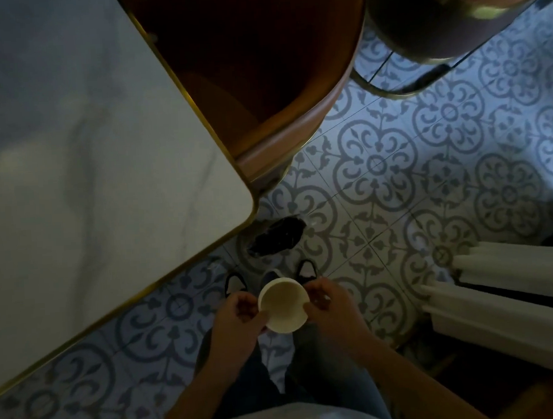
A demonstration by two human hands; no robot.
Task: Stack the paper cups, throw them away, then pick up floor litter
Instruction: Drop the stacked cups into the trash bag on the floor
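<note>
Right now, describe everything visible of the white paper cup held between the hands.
The white paper cup looks like plain off-white paper with a rolled rim, its open mouth facing the camera and its inside empty. The left hand and right hand pinch opposite sides. It hangs above the patterned tile floor, by the shoes.

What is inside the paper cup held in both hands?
The paper cup, gripped by the left hand and right hand, shows a pale, bare interior. Whether more cups are nested beneath it cannot be seen.
</note>
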